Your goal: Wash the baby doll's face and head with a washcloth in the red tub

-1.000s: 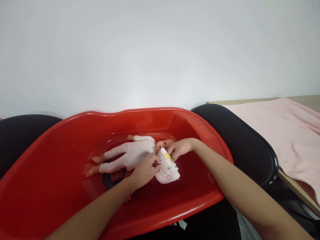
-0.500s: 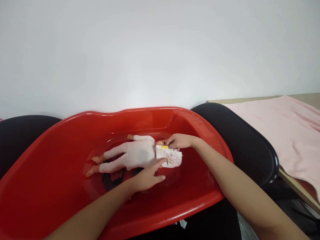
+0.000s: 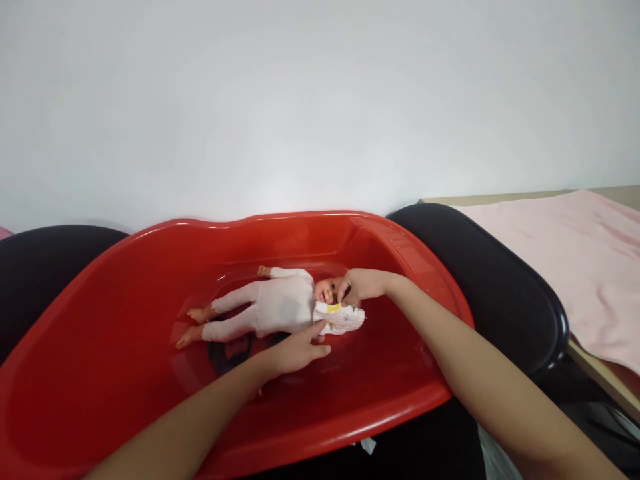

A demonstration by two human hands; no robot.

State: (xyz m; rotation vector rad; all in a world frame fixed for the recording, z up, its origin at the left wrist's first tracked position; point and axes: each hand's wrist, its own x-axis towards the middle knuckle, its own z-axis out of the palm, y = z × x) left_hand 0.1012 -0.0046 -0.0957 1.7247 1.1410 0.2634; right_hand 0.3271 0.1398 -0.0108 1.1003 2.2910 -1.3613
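Note:
A baby doll (image 3: 270, 307) in a pale one-piece suit lies on its back in a red plastic tub (image 3: 125, 373), head to the right. A small white cloth (image 3: 343, 319) with a yellow mark rests beside the doll's head. My right hand (image 3: 363, 285) pinches the cloth's upper edge next to the doll's face. My left hand (image 3: 295, 352) lies under the doll's near side, fingers stretched out, its fingertips touching the cloth's lower edge.
The tub sits across two black chairs (image 3: 495, 287). A pink towel (image 3: 565, 253) covers a wooden table at the right. A plain white wall stands behind.
The cloth has been brought down from a loose bunch to lie flatter by the doll's head, whose face shows again. My left hand let go of it and opened out below.

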